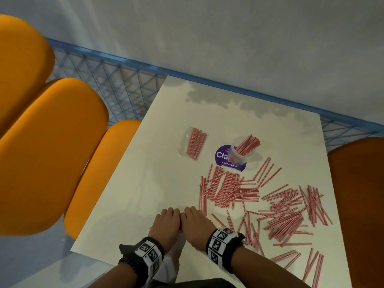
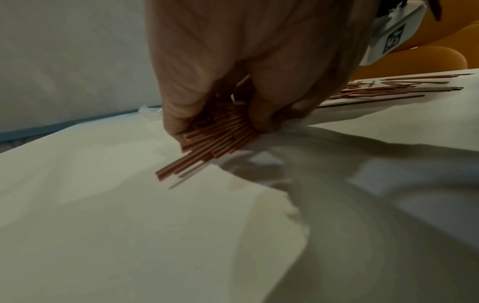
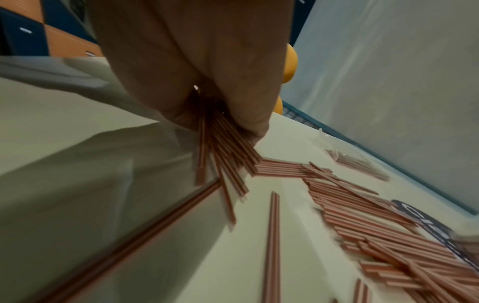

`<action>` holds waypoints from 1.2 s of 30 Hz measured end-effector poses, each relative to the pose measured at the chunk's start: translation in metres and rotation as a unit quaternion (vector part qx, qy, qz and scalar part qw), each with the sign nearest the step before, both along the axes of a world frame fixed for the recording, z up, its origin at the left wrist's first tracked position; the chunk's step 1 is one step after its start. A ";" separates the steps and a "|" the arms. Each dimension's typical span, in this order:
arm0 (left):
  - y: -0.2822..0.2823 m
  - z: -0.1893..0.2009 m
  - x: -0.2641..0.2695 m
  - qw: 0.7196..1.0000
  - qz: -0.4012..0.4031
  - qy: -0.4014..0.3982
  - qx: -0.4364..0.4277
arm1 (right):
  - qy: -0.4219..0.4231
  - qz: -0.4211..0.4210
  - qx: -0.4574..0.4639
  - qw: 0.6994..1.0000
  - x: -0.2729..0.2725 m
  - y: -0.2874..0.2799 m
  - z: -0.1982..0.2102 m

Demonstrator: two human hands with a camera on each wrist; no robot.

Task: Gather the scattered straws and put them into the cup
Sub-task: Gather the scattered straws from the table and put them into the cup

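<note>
On the white table (image 1: 158, 163) red-striped straws (image 1: 278, 210) lie scattered beside the clear cup (image 1: 239, 151), already part filled, while the left hand (image 1: 165, 226) and right hand (image 1: 196, 225), side by side, both clamp one bundle (image 2: 215, 137) of straws.

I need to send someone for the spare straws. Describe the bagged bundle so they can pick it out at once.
Start at the white table and find the purple round sticker where the clear cup of straws stands. Beside the sticker, towards the orange seats, lies the bagged bundle. Its red-and-white straws lie packed parallel in a clear plastic sleeve, apart from the loose scatter.
</note>
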State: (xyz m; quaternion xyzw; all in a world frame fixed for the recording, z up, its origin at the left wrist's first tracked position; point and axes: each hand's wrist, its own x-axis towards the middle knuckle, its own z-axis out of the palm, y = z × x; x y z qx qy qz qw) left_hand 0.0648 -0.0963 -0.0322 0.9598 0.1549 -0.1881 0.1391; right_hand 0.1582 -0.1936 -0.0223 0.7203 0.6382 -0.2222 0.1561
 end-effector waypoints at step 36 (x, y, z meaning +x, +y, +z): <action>0.023 0.076 0.042 0.991 0.037 0.050 -0.121 | 0.040 -0.164 0.020 0.985 0.054 -0.017 0.072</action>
